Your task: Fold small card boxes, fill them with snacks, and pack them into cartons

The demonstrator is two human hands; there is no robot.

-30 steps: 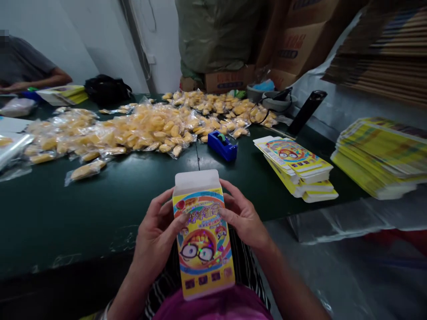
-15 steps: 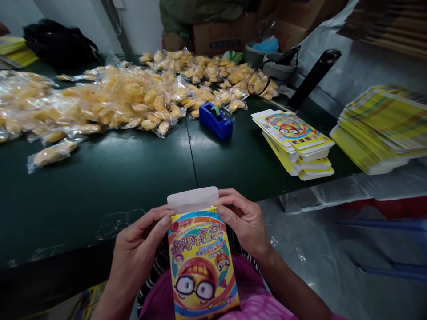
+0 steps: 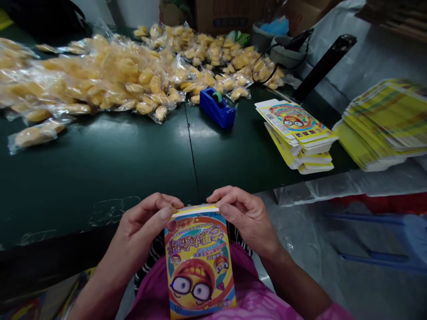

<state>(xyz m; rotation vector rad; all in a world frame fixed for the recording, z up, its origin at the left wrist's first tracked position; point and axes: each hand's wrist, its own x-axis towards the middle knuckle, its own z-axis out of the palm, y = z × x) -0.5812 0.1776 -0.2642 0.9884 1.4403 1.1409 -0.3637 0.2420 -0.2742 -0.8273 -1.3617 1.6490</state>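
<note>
A yellow printed cardboard box [image 3: 200, 266] with a cartoon face in glasses stands over my lap, its lettering upside down to me. My left hand [image 3: 143, 231] pinches the box's upper left corner between thumb and fingers. At the opposite top corner, my right hand [image 3: 245, 220] grips with its thumb on the front and its fingers behind the edge. The top flap is folded over, and a narrow white strip shows along that edge. What is inside the box is hidden.
Clear packets of yellow pieces [image 3: 110, 80] heap across the green table [image 3: 143, 155]. A blue tape dispenser [image 3: 217, 109] stands mid-table. Flat printed cartons [image 3: 296, 124] lie at the right, beside a taller yellow carton stack [image 3: 383, 124]. A blue stool [image 3: 373, 240] is below right.
The white flap that stuck up at the box's top has been folded down. My fingers have moved inward along the top edge. The view has tilted slightly downward.
</note>
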